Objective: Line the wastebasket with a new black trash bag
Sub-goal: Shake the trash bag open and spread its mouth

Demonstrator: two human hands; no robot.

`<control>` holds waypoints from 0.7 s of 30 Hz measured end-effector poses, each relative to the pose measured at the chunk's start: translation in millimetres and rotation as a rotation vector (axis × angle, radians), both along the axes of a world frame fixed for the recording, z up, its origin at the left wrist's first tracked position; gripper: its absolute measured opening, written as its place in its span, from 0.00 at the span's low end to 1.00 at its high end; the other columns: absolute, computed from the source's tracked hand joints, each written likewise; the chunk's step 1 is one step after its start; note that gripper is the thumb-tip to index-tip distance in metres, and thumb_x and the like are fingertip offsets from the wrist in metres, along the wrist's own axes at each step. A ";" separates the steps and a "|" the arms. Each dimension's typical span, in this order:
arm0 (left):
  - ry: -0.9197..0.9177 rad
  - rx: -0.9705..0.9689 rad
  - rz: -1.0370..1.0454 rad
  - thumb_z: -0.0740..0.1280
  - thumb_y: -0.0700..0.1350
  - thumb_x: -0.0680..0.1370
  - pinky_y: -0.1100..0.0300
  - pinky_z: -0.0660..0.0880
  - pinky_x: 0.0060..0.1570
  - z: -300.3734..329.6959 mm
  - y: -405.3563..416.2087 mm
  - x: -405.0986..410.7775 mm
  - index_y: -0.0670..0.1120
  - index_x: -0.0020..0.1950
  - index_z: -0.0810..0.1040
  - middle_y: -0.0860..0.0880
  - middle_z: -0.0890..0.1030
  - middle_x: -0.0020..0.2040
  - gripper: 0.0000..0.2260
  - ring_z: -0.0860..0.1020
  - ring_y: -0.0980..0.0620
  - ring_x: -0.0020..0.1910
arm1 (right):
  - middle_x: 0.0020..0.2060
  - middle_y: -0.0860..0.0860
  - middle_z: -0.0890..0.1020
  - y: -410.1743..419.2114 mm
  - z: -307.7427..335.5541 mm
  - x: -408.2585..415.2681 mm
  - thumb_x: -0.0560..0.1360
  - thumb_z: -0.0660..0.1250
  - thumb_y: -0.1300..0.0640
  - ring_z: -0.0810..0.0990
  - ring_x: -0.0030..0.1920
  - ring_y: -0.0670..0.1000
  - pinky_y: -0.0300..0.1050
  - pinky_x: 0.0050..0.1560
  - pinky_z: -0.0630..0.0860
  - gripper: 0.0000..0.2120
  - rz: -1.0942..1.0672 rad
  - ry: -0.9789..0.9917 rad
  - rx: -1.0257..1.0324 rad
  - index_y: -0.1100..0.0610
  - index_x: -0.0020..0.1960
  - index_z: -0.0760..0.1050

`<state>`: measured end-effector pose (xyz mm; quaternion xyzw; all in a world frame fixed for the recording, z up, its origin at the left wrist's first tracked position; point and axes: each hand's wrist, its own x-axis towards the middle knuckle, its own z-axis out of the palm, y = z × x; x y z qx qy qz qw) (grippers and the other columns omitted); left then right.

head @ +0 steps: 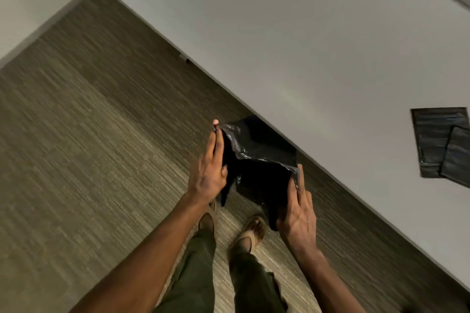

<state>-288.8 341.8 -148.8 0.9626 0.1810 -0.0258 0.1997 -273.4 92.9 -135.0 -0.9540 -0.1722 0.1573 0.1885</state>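
Note:
A black trash bag (256, 168) hangs between my two hands in front of me, above the carpet, its mouth pulled partly apart. My left hand (209, 168) pinches the bag's left edge with thumb and fingers. My right hand (297, 213) grips the bag's right edge. The bag's lower part droops toward my feet. No wastebasket shows in the head view.
A white table (292, 46) runs diagonally across the upper right, its edge just beyond the bag. Two folded black bags (442, 142) lie on it at the far right. Grey-brown carpet (89, 122) covers the floor on the left. My legs and shoes are below the bag.

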 end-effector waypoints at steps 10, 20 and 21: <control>0.311 -0.065 -0.132 0.76 0.44 0.73 0.51 0.81 0.49 -136.2 15.6 -1.5 0.47 0.84 0.49 0.45 0.57 0.84 0.48 0.84 0.40 0.56 | 0.51 0.61 0.83 24.9 -104.7 17.8 0.76 0.64 0.65 0.82 0.53 0.63 0.56 0.50 0.81 0.18 -0.421 0.211 0.140 0.64 0.65 0.77; 0.211 -0.452 0.372 0.67 0.39 0.78 0.53 0.75 0.68 -216.4 34.5 81.6 0.40 0.69 0.78 0.41 0.81 0.66 0.19 0.79 0.43 0.67 | 0.66 0.57 0.83 68.0 -211.5 112.2 0.77 0.63 0.65 0.81 0.66 0.58 0.41 0.65 0.70 0.24 -0.752 0.028 0.125 0.54 0.71 0.79; 0.194 -0.422 0.349 0.67 0.39 0.78 0.52 0.73 0.69 -222.2 38.1 91.4 0.39 0.70 0.78 0.40 0.81 0.66 0.20 0.78 0.42 0.67 | 0.67 0.57 0.82 69.4 -222.1 120.7 0.77 0.63 0.65 0.80 0.67 0.59 0.43 0.67 0.69 0.25 -0.685 -0.011 0.105 0.55 0.73 0.77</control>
